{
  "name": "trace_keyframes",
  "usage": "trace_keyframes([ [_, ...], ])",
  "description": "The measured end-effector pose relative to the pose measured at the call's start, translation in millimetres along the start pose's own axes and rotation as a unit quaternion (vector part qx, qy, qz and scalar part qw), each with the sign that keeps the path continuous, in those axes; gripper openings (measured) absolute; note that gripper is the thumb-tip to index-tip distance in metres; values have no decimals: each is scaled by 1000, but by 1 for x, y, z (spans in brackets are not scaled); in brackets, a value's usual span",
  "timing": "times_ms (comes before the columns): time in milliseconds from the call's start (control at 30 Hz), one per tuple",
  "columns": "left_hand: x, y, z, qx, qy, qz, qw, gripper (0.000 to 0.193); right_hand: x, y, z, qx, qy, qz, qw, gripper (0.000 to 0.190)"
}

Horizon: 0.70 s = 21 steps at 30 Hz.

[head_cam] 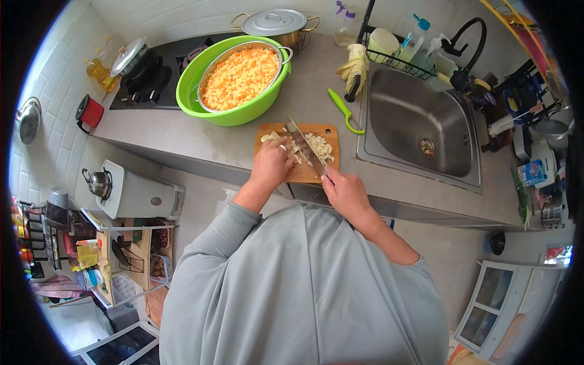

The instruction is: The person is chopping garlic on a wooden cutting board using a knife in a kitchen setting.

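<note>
A wooden cutting board point(331, 155) lies at the front of the counter. My right hand point(344, 189) grips the handle of a kitchen knife point(306, 145), whose blade slants across the board. On the blade's left, my left hand point(273, 159) presses its bent fingers onto pale, garlic-like pieces point(272, 137). Finely chopped pale bits point(320, 147) are heaped to the right of the blade. What lies under my left fingers is partly hidden.
Behind the board, a green plastic basin point(237, 119) holds a metal colander of diced orange and yellow food point(242, 80). A green peeler point(341, 107) lies near the steel sink point(419, 118). A lidded pot point(274, 25) stands at the back, beside a black gas hob point(164, 73).
</note>
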<state>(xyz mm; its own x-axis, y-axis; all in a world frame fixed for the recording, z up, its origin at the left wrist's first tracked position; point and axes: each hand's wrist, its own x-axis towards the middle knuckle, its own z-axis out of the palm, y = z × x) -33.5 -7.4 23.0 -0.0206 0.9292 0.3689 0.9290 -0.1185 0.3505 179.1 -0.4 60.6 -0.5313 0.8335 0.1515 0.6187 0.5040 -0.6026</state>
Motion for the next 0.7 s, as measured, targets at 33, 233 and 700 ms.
trace_keyframes([
  [33,-1,0,1,-28,-51,-28,998,27,0,1,1,-5,3,-14,1000,14],
  [233,-5,9,6,-59,-56,-35,996,18,0,-1,14,-29,-13,-13,999,14],
  [700,-7,4,9,-31,-94,-22,995,20,-3,-5,15,-45,-26,6,999,14],
])
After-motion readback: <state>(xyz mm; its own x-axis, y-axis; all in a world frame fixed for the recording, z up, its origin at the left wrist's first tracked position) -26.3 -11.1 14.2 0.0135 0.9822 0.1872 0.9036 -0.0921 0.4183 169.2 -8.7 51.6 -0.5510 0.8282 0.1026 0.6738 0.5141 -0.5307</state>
